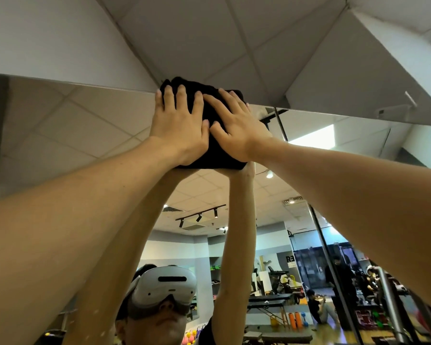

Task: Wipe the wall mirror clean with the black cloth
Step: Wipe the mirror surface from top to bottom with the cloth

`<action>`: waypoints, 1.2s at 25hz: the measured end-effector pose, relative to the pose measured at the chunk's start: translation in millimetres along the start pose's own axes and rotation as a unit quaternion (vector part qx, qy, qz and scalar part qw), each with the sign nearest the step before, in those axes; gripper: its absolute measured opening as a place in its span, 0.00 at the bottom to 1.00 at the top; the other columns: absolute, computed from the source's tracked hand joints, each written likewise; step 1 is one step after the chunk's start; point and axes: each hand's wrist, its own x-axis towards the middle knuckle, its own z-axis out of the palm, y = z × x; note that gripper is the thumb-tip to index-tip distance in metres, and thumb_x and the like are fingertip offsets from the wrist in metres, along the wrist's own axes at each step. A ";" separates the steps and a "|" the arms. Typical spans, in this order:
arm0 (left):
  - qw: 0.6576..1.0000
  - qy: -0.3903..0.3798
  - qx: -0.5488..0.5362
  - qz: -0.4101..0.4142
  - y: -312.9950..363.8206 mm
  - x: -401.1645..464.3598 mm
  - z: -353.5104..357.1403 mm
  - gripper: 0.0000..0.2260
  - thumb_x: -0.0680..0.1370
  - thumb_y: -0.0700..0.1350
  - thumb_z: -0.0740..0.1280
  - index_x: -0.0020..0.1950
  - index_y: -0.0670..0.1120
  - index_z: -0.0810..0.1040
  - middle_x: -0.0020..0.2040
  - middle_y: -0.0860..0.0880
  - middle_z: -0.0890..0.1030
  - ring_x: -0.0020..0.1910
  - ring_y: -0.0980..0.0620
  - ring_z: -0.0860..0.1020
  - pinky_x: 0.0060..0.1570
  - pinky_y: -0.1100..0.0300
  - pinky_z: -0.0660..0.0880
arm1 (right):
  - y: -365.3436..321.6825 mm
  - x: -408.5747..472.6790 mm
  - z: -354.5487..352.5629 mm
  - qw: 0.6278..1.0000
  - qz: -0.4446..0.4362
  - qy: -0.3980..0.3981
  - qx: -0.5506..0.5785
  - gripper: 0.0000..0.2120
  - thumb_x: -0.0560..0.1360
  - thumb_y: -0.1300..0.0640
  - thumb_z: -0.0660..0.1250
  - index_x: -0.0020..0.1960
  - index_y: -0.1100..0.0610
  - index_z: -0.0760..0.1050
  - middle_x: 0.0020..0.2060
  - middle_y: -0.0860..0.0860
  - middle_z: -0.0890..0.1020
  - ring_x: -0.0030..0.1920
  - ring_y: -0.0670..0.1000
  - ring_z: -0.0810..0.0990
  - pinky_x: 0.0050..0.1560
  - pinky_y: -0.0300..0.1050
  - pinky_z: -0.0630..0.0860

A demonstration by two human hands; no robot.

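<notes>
The black cloth is pressed flat against the wall mirror, right at the mirror's top edge. Part of the cloth pokes above that edge. My left hand lies flat on the cloth's left half with fingers spread. My right hand lies flat on its right half, thumb touching the left hand. Both arms are stretched up high. The mirror shows my raised arms and a head-worn white headset below the cloth.
Above the mirror runs a white tiled ceiling with a boxed beam at the right. The mirror reflects a gym room: black benches, track lights, coloured weights and people at the lower right.
</notes>
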 end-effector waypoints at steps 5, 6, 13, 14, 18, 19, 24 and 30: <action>1.000 0.002 -0.001 -0.001 59.5 10.2 7.1 0.30 0.84 0.56 0.48 0.84 0.45 0.49 0.82 0.35 0.52 0.81 0.32 0.49 0.79 0.37 0.45 | 54.4 -22.0 -14.2 1.000 0.002 0.002 0.011 0.33 0.78 0.41 0.49 0.83 0.43 0.52 0.84 0.52 0.51 0.84 0.54 0.43 0.82 0.60 0.46; 1.000 0.001 0.000 -0.003 69.9 13.0 9.0 0.30 0.84 0.56 0.48 0.84 0.45 0.49 0.82 0.35 0.52 0.81 0.32 0.49 0.79 0.37 0.45 | 65.0 -24.7 -16.8 1.000 0.001 0.001 0.010 0.33 0.79 0.41 0.49 0.83 0.43 0.52 0.84 0.52 0.51 0.84 0.54 0.43 0.82 0.60 0.45; 1.000 -0.012 0.010 -0.013 108.5 14.2 11.2 0.29 0.85 0.55 0.48 0.84 0.45 0.49 0.82 0.36 0.52 0.81 0.34 0.48 0.80 0.38 0.45 | 102.7 -38.0 -21.5 1.000 -0.014 0.005 0.025 0.36 0.76 0.37 0.46 0.83 0.43 0.53 0.84 0.53 0.51 0.84 0.55 0.43 0.82 0.59 0.42; 1.000 -0.014 0.010 -0.016 111.0 12.5 10.5 0.29 0.85 0.55 0.48 0.84 0.45 0.49 0.82 0.36 0.51 0.81 0.34 0.48 0.80 0.38 0.45 | 104.0 -39.9 -20.8 0.999 -0.015 0.007 0.030 0.37 0.75 0.36 0.45 0.83 0.43 0.53 0.84 0.53 0.51 0.84 0.55 0.43 0.82 0.59 0.41; 0.999 -0.028 0.005 -0.026 114.6 2.4 7.0 0.28 0.85 0.54 0.49 0.84 0.46 0.48 0.83 0.37 0.50 0.81 0.35 0.47 0.80 0.38 0.45 | 103.5 -47.7 -15.4 0.999 -0.012 0.014 0.032 0.38 0.75 0.36 0.44 0.84 0.43 0.53 0.84 0.54 0.50 0.84 0.55 0.42 0.82 0.60 0.40; 0.999 -0.034 0.008 -0.027 116.0 -1.4 6.2 0.28 0.85 0.54 0.48 0.84 0.46 0.47 0.83 0.37 0.50 0.82 0.35 0.47 0.80 0.38 0.45 | 102.8 -51.4 -14.6 0.999 -0.010 0.012 0.031 0.36 0.76 0.37 0.45 0.84 0.43 0.52 0.84 0.54 0.50 0.84 0.56 0.42 0.82 0.60 0.40; 0.998 -0.046 -0.004 -0.030 123.3 -26.8 3.0 0.29 0.85 0.55 0.48 0.84 0.47 0.46 0.83 0.37 0.48 0.82 0.35 0.46 0.80 0.38 0.44 | 96.0 -75.8 -13.2 0.999 -0.007 0.015 0.028 0.36 0.77 0.37 0.46 0.84 0.44 0.53 0.84 0.55 0.50 0.84 0.56 0.42 0.82 0.61 0.40; 0.999 -0.046 -0.019 -0.010 122.3 -70.4 1.6 0.30 0.84 0.55 0.49 0.84 0.46 0.48 0.83 0.36 0.49 0.82 0.34 0.47 0.80 0.38 0.45 | 75.3 -118.4 -3.4 0.998 0.011 0.040 0.036 0.36 0.76 0.37 0.46 0.83 0.44 0.56 0.84 0.54 0.52 0.84 0.56 0.43 0.82 0.62 0.42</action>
